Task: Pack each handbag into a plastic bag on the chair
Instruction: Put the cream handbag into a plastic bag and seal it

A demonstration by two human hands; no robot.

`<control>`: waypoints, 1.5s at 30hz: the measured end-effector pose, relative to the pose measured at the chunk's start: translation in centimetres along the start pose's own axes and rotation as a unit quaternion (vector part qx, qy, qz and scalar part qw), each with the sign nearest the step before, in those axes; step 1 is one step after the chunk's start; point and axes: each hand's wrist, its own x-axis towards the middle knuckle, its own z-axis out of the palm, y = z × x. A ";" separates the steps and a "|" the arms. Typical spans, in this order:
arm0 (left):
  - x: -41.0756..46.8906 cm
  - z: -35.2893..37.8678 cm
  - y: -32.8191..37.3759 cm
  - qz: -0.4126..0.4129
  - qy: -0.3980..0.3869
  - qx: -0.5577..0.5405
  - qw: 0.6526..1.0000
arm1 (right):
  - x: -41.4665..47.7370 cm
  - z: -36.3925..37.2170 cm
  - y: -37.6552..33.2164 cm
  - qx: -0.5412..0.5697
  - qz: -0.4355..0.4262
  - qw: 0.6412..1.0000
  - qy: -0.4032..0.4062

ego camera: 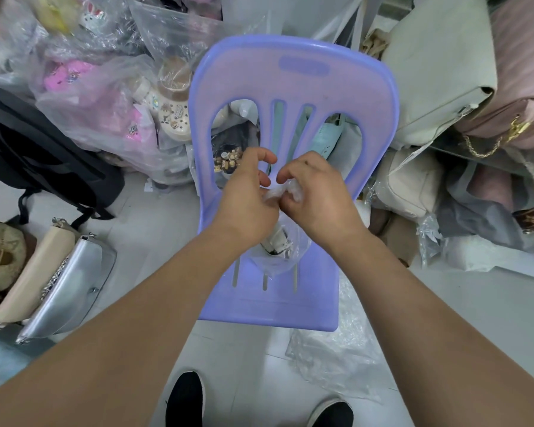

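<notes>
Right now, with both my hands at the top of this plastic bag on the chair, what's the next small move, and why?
Probably twist the gathered neck and knot it. The handbag already sits inside the plastic bag on the chair seat. Your right hand and left hand hold the bunched top, which looks not yet tied.

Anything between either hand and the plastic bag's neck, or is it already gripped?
Nothing visible in the way: left hand and right hand both hold the bunched neck of the plastic bag on the chair.
</notes>
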 end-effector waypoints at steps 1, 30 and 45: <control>0.1 0.0 0.0 -0.002 0.007 -0.006 1.000 | 0.1 0.0 0.1 -0.005 -0.005 1.000 0.003; 0.9 0.2 -0.1 0.045 0.104 0.327 0.938 | -0.5 1.7 -1.1 0.074 -0.032 0.992 0.102; 1.2 -2.3 2.6 -0.236 0.066 -0.235 0.941 | -1.2 1.3 -1.3 0.059 0.068 0.979 0.182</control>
